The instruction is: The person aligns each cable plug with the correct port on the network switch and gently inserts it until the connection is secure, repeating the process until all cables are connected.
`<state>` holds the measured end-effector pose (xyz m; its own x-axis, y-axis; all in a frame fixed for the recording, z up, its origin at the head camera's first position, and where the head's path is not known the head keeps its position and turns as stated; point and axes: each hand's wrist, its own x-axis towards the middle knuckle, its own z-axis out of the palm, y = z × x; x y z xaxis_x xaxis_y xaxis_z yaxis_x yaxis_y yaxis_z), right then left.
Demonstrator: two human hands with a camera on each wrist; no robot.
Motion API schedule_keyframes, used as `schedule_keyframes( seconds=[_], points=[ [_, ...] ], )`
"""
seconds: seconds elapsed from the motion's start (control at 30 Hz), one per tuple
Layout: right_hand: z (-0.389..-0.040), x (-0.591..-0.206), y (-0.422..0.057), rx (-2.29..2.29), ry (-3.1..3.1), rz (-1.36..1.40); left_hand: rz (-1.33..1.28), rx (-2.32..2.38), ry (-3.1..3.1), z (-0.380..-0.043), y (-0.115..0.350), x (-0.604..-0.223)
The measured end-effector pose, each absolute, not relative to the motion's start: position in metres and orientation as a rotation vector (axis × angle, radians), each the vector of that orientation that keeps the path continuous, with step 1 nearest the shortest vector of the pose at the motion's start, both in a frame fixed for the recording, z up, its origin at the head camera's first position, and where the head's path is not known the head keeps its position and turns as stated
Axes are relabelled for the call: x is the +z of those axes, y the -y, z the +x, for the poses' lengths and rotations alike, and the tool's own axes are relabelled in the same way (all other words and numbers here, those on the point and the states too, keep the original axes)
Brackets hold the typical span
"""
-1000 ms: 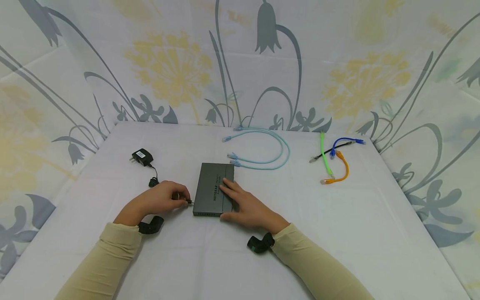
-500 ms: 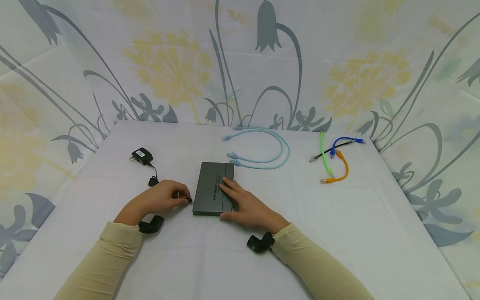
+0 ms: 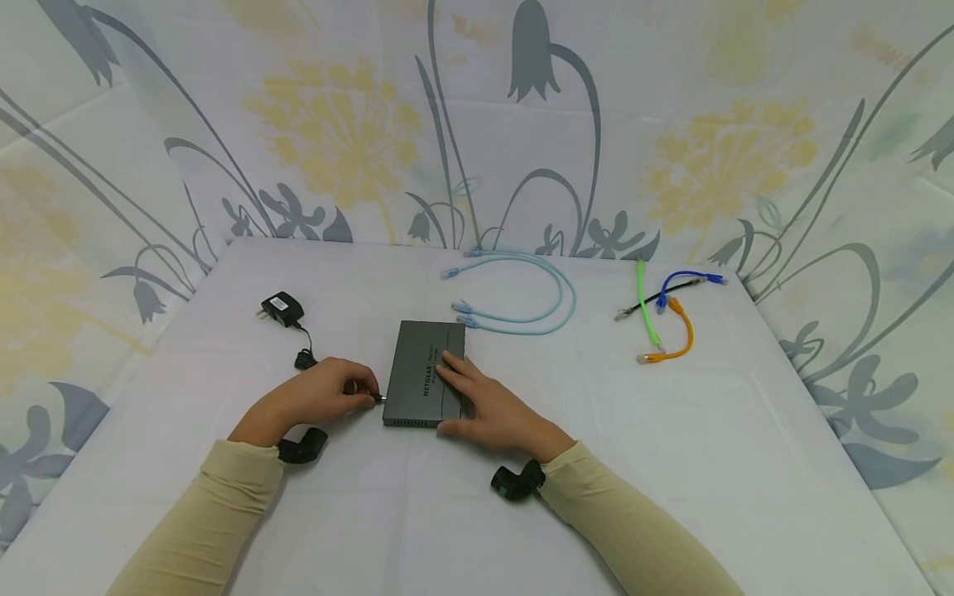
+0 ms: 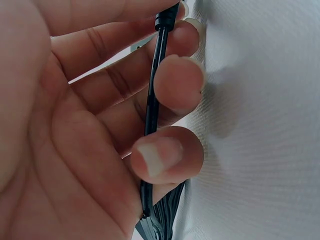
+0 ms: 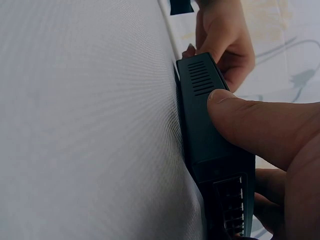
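Note:
A dark grey NETGEAR network switch point(image 3: 413, 377) lies flat on the white table. At its left edge my left hand point(image 3: 319, 395) pinches the black power plug point(image 4: 166, 19) on the adapter's cord point(image 4: 150, 112); the plug's tip is at the switch's side, and how deep it sits I cannot tell. My right hand point(image 3: 501, 415) holds the switch from the right, fingers over its top and thumb on the vented near side point(image 5: 200, 77). Ethernet ports point(image 5: 232, 205) show along the right side. The black power adapter point(image 3: 283, 310) lies behind my left hand, its cord partly bundled.
Light blue ethernet cables point(image 3: 561, 291) lie curved behind the switch. Short green point(image 3: 644, 306), black point(image 3: 644, 308), blue point(image 3: 681, 276) and orange point(image 3: 687, 331) cables are grouped at the back right. A floral cloth point(image 3: 477, 124) hangs behind the table.
Both hands stay nearly still at the switch. My left hand keeps its pinch on the plug, shifting hardly at all; the other objects have not moved.

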<state>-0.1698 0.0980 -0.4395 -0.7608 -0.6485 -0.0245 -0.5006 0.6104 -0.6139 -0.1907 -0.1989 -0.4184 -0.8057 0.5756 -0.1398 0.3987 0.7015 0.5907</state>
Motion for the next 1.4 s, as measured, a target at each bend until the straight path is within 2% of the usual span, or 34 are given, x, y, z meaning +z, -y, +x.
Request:
schedule_keyframes(
  seconds=[0.87, 1.4],
  points=[
    [-0.1687, -0.4371, -0.0978, -0.875, -2.596, -0.937, 0.843, 0.807, -2.627, -0.1913, 0.1985, -0.4226],
    [-0.1701, -0.4389, -0.0975, -0.875, -2.59, -0.931, 0.803, 0.878, -2.556, -0.19, 0.2021, -0.4149]
  ],
)
